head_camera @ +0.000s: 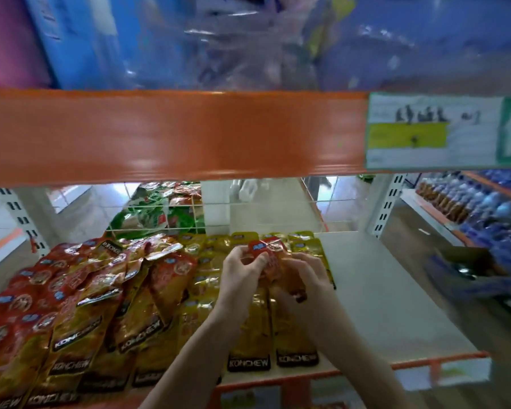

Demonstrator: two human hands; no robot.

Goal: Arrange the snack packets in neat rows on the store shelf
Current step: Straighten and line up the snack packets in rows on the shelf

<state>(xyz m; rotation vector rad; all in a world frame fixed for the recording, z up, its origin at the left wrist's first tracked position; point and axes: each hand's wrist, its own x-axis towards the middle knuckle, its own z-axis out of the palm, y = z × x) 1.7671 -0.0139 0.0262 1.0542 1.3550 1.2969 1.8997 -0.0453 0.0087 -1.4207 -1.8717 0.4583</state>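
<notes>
Shelf: red packet gripped between left hand, right hand (above yellow rows).

Black labels on the snack packets read "KONCHEW".

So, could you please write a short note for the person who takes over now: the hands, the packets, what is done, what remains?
Left hand and right hand: both grip one red-topped packet, held above the yellow packets.
Yellow packets: lying flat in fairly straight rows in the middle of the white shelf.
Red packets: on the left, overlapping and crooked.
Done: yellow rows look tidy.
Left: place the held packet, straighten the red ones. The right part of the shelf is bare.
</notes>
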